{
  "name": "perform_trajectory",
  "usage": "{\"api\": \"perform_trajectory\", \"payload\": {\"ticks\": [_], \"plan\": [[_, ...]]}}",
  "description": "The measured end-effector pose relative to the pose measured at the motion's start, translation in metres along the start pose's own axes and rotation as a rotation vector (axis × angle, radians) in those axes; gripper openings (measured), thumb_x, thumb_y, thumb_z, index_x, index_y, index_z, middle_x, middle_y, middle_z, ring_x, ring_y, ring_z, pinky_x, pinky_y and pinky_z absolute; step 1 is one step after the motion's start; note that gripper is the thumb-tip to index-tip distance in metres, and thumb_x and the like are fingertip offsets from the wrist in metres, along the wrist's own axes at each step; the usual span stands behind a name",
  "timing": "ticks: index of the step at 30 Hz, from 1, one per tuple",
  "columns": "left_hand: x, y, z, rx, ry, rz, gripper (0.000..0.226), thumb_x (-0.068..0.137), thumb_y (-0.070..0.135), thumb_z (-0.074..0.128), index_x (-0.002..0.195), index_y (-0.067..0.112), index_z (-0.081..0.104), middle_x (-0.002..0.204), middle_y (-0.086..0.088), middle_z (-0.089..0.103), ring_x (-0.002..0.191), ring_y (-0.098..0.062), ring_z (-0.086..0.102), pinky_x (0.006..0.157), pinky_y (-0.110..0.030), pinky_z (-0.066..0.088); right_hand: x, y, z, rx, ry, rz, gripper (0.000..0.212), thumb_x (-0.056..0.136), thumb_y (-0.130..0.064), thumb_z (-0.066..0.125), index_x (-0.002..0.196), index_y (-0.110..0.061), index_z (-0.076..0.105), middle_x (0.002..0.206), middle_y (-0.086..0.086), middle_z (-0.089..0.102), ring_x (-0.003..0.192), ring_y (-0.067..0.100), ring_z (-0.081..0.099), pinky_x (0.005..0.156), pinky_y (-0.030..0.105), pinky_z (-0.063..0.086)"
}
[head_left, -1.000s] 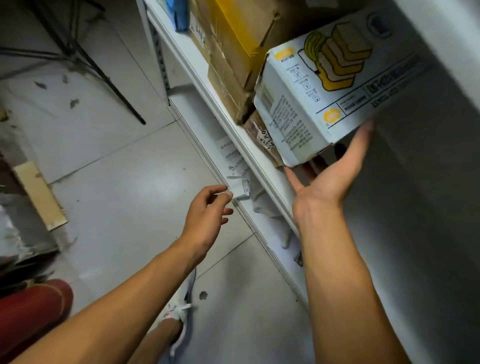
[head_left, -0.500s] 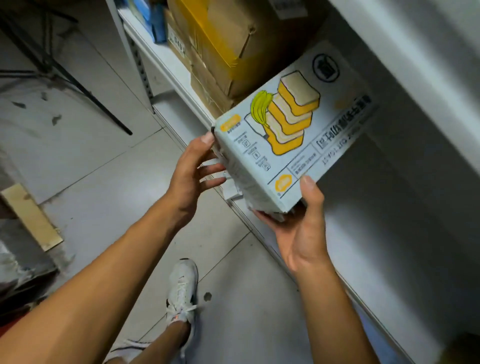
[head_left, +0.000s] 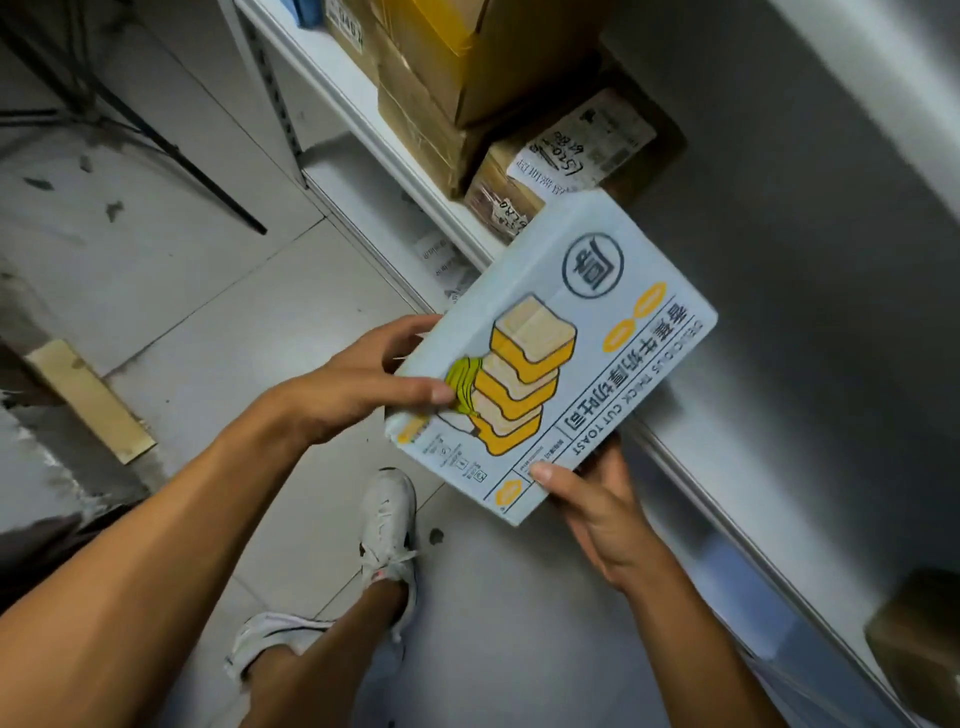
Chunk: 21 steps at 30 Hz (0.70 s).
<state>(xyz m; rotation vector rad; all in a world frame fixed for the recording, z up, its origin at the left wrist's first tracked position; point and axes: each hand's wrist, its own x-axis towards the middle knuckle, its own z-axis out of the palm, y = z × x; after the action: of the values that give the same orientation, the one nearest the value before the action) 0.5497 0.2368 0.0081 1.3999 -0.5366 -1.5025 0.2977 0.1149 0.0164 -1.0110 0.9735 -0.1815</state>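
A pale blue toast box (head_left: 582, 332) with a drawing of stacked yellow bread slices is held tilted in front of the white shelf (head_left: 810, 395). My left hand (head_left: 358, 384) grips its left edge, thumb lying across the printed face and fingers behind. My right hand (head_left: 597, 499) holds the lower corner, thumb on top and fingers hidden underneath. The box is off the shelf, over the floor at the shelf's front edge.
Brown and yellow cartons (head_left: 467, 67) are stacked on the shelf at the back, with a labelled brown parcel (head_left: 566, 161) beside them. Another carton (head_left: 919, 644) sits at the lower right. My white shoes (head_left: 387, 525) stand on the grey tiled floor. A black stand (head_left: 171, 145) is at the left.
The box came off the shelf and down toward me. My left hand, free a second ago, took its left edge; my right hand shifted from pushing under it to holding its lower corner.
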Motion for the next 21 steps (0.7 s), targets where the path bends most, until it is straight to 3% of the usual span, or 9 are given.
{"api": "perform_trajectory", "payload": {"ticks": [2, 6, 8, 11, 13, 16, 18, 21], "plan": [[-0.008, -0.012, 0.008, 0.155, 0.119, 0.05, 0.109, 0.045, 0.05, 0.094, 0.141, 0.032, 0.045, 0.132, 0.004, 0.058, 0.123, -0.018, 0.059, 0.097, -0.035, 0.056, -0.005, 0.006, 0.006, -0.026, 0.12, -0.008, 0.095, 0.052, -0.04, 0.096, 0.134, -0.024, 0.05, 0.124, 0.003, 0.071, 0.122, 0.027, 0.064, 0.101, 0.047, 0.053], [-0.027, -0.039, 0.035, 0.382, 0.229, 0.177, 0.113, 0.046, 0.049, 0.096, 0.141, 0.034, 0.035, 0.132, 0.019, 0.048, 0.124, -0.005, 0.052, 0.1, -0.035, 0.054, -0.014, 0.012, 0.022, 0.091, 0.223, -0.027, 0.134, 0.037, -0.059, 0.097, 0.149, -0.037, 0.027, 0.133, -0.008, 0.06, 0.125, 0.009, 0.059, 0.107, 0.037, 0.045], [-0.033, -0.05, 0.054, 0.458, 0.269, 0.222, 0.116, 0.047, 0.044, 0.098, 0.141, 0.034, 0.03, 0.133, 0.019, 0.045, 0.123, -0.004, 0.051, 0.098, -0.037, 0.054, -0.018, 0.016, 0.026, 0.107, 0.233, -0.067, 0.136, 0.042, -0.055, 0.098, 0.154, -0.038, 0.022, 0.146, -0.004, 0.053, 0.134, 0.013, 0.053, 0.112, 0.042, 0.042], [-0.035, -0.063, 0.069, 0.527, 0.276, 0.316, 0.116, 0.051, 0.03, 0.098, 0.14, 0.031, 0.023, 0.133, 0.014, 0.038, 0.124, -0.005, 0.047, 0.096, -0.035, 0.053, -0.031, 0.017, 0.02, 0.167, 0.165, -0.088, 0.136, 0.047, -0.048, 0.099, 0.156, -0.024, 0.02, 0.15, 0.008, 0.05, 0.137, 0.03, 0.049, 0.113, 0.062, 0.037], [-0.031, -0.07, 0.066, 0.589, 0.266, 0.379, 0.116, 0.055, 0.027, 0.096, 0.142, 0.026, 0.02, 0.136, 0.006, 0.033, 0.128, -0.013, 0.043, 0.096, -0.04, 0.053, -0.043, 0.013, 0.009, 0.22, 0.095, -0.073, 0.136, 0.046, -0.049, 0.099, 0.154, -0.015, 0.024, 0.147, 0.014, 0.052, 0.133, 0.039, 0.052, 0.103, 0.07, 0.042], [-0.025, -0.077, 0.056, 0.666, 0.284, 0.441, 0.12, 0.059, 0.025, 0.096, 0.149, 0.016, 0.018, 0.146, 0.004, 0.024, 0.132, -0.013, 0.041, 0.099, -0.04, 0.053, -0.059, 0.001, -0.002, 0.338, 0.017, -0.031, 0.126, 0.047, -0.066, 0.091, 0.15, -0.019, 0.039, 0.146, 0.015, 0.054, 0.13, 0.038, 0.054, 0.096, 0.06, 0.052], [-0.022, -0.078, 0.05, 0.732, 0.295, 0.47, 0.119, 0.062, 0.027, 0.097, 0.152, 0.015, 0.018, 0.154, -0.001, 0.02, 0.133, -0.015, 0.044, 0.098, -0.04, 0.055, -0.065, -0.002, -0.001, 0.36, 0.079, 0.022, 0.113, 0.045, -0.078, 0.084, 0.139, -0.023, 0.058, 0.137, 0.012, 0.063, 0.124, 0.032, 0.06, 0.098, 0.052, 0.053], [-0.021, -0.077, 0.046, 0.856, 0.295, 0.541, 0.109, 0.07, 0.036, 0.092, 0.151, 0.011, 0.024, 0.157, -0.012, 0.019, 0.129, -0.026, 0.05, 0.092, -0.042, 0.059, -0.067, 0.003, -0.004, 0.25, 0.232, 0.05, 0.092, 0.043, -0.087, 0.077, 0.111, -0.026, 0.077, 0.117, 0.012, 0.073, 0.108, 0.027, 0.068, 0.103, 0.058, 0.046]]}}
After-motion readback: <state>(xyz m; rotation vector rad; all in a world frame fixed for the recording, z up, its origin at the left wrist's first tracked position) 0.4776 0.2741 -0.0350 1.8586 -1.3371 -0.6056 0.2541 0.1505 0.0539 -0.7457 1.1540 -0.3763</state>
